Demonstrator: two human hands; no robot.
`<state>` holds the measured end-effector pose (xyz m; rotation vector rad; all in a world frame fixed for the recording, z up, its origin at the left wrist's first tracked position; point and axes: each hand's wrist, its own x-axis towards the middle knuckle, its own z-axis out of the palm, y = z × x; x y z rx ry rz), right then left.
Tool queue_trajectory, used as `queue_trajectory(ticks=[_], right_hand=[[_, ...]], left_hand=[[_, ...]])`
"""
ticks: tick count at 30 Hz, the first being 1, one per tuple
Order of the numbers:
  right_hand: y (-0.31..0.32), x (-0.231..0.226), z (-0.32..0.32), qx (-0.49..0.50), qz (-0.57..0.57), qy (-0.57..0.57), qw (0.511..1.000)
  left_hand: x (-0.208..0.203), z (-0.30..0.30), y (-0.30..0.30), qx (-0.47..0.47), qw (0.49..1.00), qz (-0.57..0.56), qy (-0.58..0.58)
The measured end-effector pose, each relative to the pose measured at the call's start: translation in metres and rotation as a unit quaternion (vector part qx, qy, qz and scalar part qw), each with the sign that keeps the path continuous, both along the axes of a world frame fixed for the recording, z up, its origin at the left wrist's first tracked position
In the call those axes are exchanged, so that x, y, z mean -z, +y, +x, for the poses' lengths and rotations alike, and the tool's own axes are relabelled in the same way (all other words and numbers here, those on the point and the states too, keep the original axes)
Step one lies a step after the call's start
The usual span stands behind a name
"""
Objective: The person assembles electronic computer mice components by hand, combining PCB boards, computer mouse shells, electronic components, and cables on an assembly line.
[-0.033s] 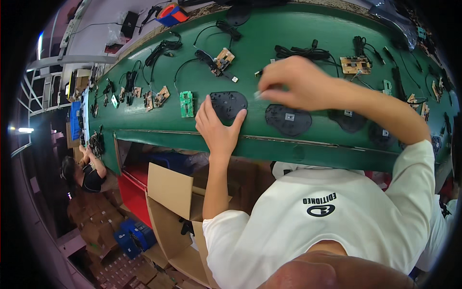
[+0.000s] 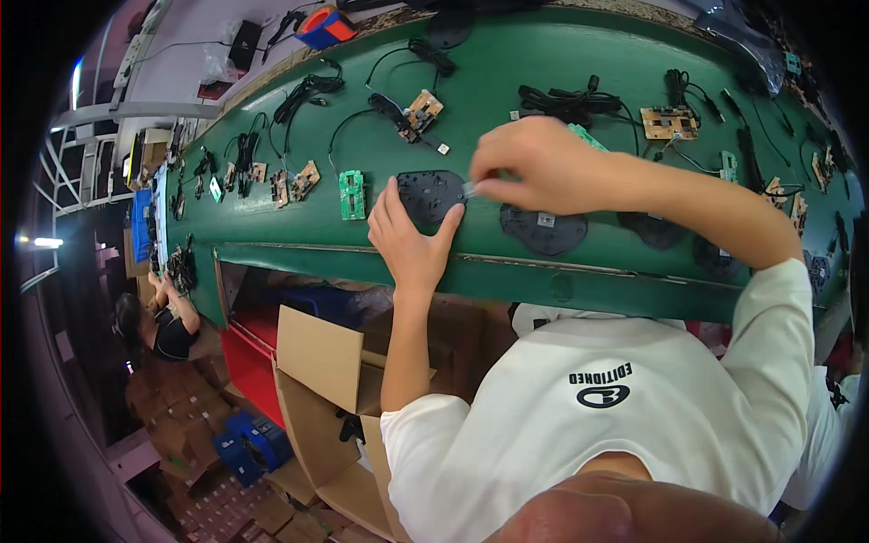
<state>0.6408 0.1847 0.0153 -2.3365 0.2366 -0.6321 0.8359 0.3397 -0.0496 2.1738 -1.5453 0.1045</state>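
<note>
A black plastic mouse base (image 2: 429, 194) lies on the green bench, its inner side with small posts facing up. My left hand (image 2: 412, 244) steadies it, fingers at the left edge and thumb at the lower right. My right hand (image 2: 534, 167) pinches a small clear, whitish piece (image 2: 469, 189) at the right edge of this base; the fingers partly hide it. Beneath my right wrist is another black base (image 2: 543, 231) with a small pale square part on it. A green circuit board (image 2: 352, 195) sits left of my left hand.
Tan circuit boards (image 2: 423, 112) with black cables (image 2: 579, 101) are spread along the green bench (image 2: 507, 54). More black bases (image 2: 654, 231) lie to the right. Below the bench edge stands an open cardboard box (image 2: 317, 357). Another person (image 2: 167, 321) sits at far left.
My right hand has moved left with the small clear piece, bringing it to the base's right edge. A green board behind that hand has come into view. My left hand stays in place.
</note>
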Motion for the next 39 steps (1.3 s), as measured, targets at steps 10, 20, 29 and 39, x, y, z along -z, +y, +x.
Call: queue_trajectory(ticks=[10,20,29,39], right_hand=[[0.023,0.05,0.103,0.072,-0.103,0.162,0.979],[0.015,0.045,0.091,0.072,-0.105,0.197,0.972],[-0.033,-0.001,0.02,0.132,-0.128,0.062,0.981],[-0.207,0.022,-0.086,0.424,-0.138,0.119,0.887]], left_hand=[[0.003,0.004,0.003,0.009,0.999,-0.028,0.029],[-0.008,0.016,0.003,0.027,0.995,-0.078,0.049],[0.006,0.115,-0.022,-0.029,0.995,-0.059,0.078],[-0.041,0.107,-0.172,0.142,0.973,-0.174,-0.059]])
